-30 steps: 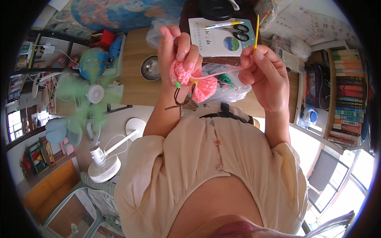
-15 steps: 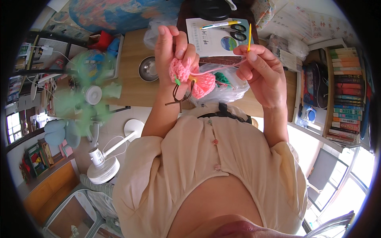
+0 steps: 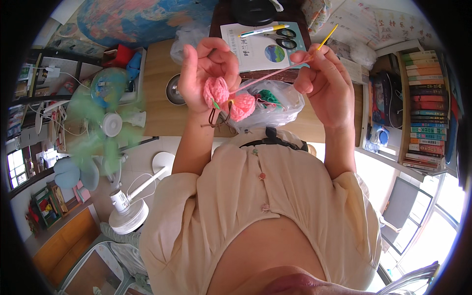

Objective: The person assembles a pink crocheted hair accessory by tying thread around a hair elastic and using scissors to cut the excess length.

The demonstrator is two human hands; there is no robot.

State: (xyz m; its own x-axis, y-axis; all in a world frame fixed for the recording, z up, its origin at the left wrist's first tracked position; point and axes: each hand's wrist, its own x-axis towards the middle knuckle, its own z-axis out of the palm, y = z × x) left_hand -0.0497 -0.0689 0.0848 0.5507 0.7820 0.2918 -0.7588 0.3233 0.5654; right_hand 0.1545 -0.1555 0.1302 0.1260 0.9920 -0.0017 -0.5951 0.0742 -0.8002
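Observation:
My left hand (image 3: pixel 210 66) is half curled, its lower fingers closed around the edge of a pink crocheted piece (image 3: pixel 242 106) shaped like a bow. A small green clip and thin brown cords hang from that piece beneath the palm. Between thumb and fingertips my right hand (image 3: pixel 327 81) pinches a thin yellow needle (image 3: pixel 328 35), which points up and to the right. Pink yarn (image 3: pixel 269 76) runs taut from the crocheted piece to the right fingertips. How the yarn meets the needle is hidden by the fingers.
Below the hands a clear plastic bag (image 3: pixel 290 105) with green yarn lies on the wooden desk (image 3: pixel 156 105). Behind are a booklet (image 3: pixel 233 42), a pen (image 3: pixel 264 31) and black-handled scissors (image 3: pixel 286 43). A metal bowl (image 3: pixel 173 91) sits left; a fan (image 3: pixel 112 124) stands farther left.
The needle has tipped from upright to leaning right. My right hand has turned and the yarn is pulled straighter. My left fingers have opened somewhat, and the crocheted piece has shifted slightly left.

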